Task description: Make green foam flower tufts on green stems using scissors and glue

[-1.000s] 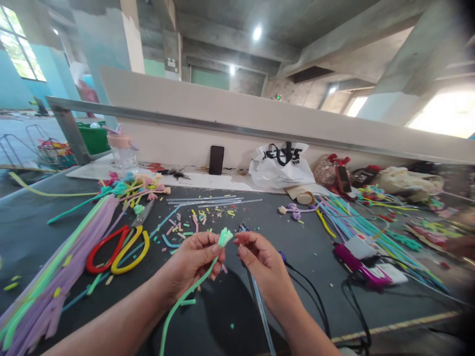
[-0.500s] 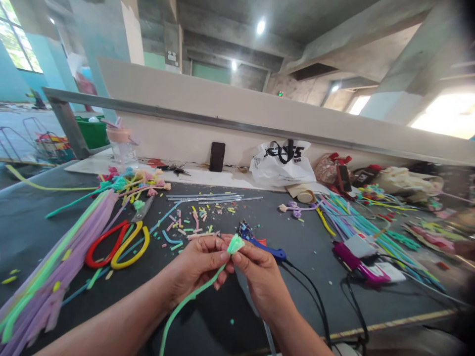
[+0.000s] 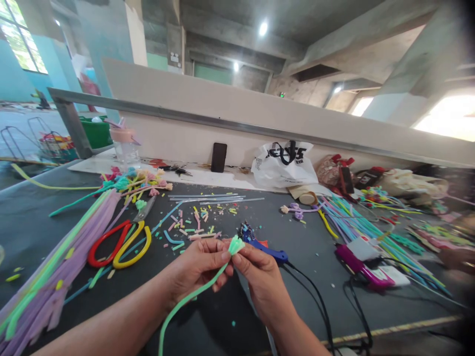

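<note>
A light green fuzzy flower head [image 3: 236, 245] sits on a long green chenille stem [image 3: 185, 299] that curves down toward me. With thumb and fingers, my left hand [image 3: 206, 259] pinches the stem just under the head. My right hand [image 3: 256, 264] pinches the flower head's base from the other side, so the two hands nearly touch. Right behind them lies a blue glue gun [image 3: 269, 252] with a black cord. To the left rest scissors [image 3: 120, 247] with one red and one yellow handle. Cut bits of coloured stem [image 3: 181, 230] are scattered beyond my hands.
Purple and green stems [image 3: 79, 237] lie in a bundle at the left. A magenta glue gun [image 3: 361, 267] and blue stems [image 3: 367, 227] are at the right, near another person's blurred hand [image 3: 460, 257]. A phone [image 3: 218, 157] and white bag [image 3: 284, 165] stand at the back.
Both hands keep their pinch on the green stem and flower head, almost unmoved. The view shifts slightly, and the other person's hand at the right edge moves.
</note>
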Demonstrator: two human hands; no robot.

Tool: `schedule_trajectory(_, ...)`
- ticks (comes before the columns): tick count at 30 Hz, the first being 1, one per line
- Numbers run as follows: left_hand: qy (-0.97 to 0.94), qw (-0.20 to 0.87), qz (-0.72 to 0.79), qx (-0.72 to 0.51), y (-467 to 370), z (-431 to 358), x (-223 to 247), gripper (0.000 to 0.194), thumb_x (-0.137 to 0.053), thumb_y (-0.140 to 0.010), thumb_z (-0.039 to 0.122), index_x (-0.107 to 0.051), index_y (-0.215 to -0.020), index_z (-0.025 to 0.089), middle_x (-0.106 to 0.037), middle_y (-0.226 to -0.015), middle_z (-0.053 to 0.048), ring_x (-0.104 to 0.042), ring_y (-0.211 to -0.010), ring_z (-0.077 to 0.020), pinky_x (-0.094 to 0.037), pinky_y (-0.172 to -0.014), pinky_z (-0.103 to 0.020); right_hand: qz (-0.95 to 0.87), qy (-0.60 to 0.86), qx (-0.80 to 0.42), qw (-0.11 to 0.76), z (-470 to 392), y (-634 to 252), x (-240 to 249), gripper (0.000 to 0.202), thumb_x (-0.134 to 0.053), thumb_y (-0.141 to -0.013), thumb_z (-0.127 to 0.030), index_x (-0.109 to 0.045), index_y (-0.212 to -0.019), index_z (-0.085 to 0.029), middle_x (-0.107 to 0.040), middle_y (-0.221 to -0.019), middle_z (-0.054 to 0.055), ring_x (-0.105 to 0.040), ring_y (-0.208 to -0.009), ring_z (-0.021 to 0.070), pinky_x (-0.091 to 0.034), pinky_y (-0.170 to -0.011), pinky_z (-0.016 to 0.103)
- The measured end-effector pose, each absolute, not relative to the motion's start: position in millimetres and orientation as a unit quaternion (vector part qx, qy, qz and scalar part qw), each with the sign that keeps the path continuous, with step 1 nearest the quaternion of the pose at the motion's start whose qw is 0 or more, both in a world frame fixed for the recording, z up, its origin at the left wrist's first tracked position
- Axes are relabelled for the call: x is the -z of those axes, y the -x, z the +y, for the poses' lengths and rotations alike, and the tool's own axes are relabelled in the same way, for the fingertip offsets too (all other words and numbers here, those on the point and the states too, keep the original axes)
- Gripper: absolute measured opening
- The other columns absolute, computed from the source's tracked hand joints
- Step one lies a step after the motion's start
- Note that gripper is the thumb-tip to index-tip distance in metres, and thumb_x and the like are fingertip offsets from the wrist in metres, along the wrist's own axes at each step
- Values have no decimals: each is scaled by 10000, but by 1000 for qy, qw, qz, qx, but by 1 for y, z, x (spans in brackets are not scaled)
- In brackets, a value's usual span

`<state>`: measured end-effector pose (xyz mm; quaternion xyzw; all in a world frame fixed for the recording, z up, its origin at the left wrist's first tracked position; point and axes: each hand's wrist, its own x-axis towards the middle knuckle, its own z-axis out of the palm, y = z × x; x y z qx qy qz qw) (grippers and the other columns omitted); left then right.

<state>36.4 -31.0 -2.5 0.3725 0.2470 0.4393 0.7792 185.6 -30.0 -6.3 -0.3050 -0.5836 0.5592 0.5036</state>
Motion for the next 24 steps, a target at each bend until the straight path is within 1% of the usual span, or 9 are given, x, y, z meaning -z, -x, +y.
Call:
schedule_trajectory(4, -359, 787, 252, -434, -37, -33, 4, 178, -664, -730, 252, -549, -680, 126, -603, -567, -15, -523, -392, -69, -391, -353, -146, -593, 316, -526, 522, -32, -187, 8, 124, -683, -748, -237, -744, -845, -283, -690, -969, 42, -601, -958, 229, -414, -921, 423)
schedule_trajectory(7, -347, 793, 254, -431, -37, -35, 4, 200, -683, -709, 256, -529, -659, 139, -614, -546, -17, -532, -385, -81, -397, -346, -153, -606, 314, -503, 531, -33, -189, 9, 146, -679, -754, -224, -742, -849, -315, -675, -1011, 37, -598, -973, 226, -421, -923, 413)
schedule_trajectory(10, -336, 800, 255, -427, -37, -38, 3, 230, -705, -685, 272, -518, -647, 144, -616, -523, -18, -527, -370, -85, -397, -334, -154, -616, 309, -491, 533, -36, -189, 9, 139, -671, -763, -230, -744, -837, -322, -659, -1030, 39, -591, -981, 227, -429, -914, 405)
schedule_trajectory(15, -345, 800, 242, -427, -38, -40, 3, 253, -723, -666, 287, -519, -647, 138, -613, -519, -19, -516, -353, -81, -393, -319, -153, -627, 298, -460, 553, -40, -187, 10, 176, -665, -769, -210, -735, -856, -346, -651, -965, 21, -596, -911, 193, -459, -857, 361)
schedule_trajectory(18, -344, 802, 232, -429, -40, -40, 3, 261, -731, -658, 291, -522, -641, 135, -604, -511, -14, -506, -348, -75, -383, -311, -147, -622, 303, -453, 562, -41, -186, 9, 162, -670, -764, -209, -739, -838, -337, -647, -922, 17, -601, -869, 185, -470, -840, 359)
schedule_trajectory(21, -341, 804, 230, -429, -39, -37, 3, 224, -712, -685, 272, -540, -661, 131, -597, -520, -9, -508, -362, -68, -382, -323, -139, -621, 313, -463, 549, -41, -186, 7, 147, -650, -784, -230, -737, -850, -327, -645, -991, 26, -599, -935, 204, -445, -893, 385)
schedule_trajectory(24, -335, 799, 235, -441, -36, -34, 1, 183, -683, -719, 243, -549, -675, 126, -579, -524, 2, -490, -361, -52, -367, -329, -126, -663, 310, -439, 522, -42, -185, 4, 208, -575, -837, -234, -707, -966, -330, -625, -1116, 38, -549, -1068, 224, -379, -975, 414)
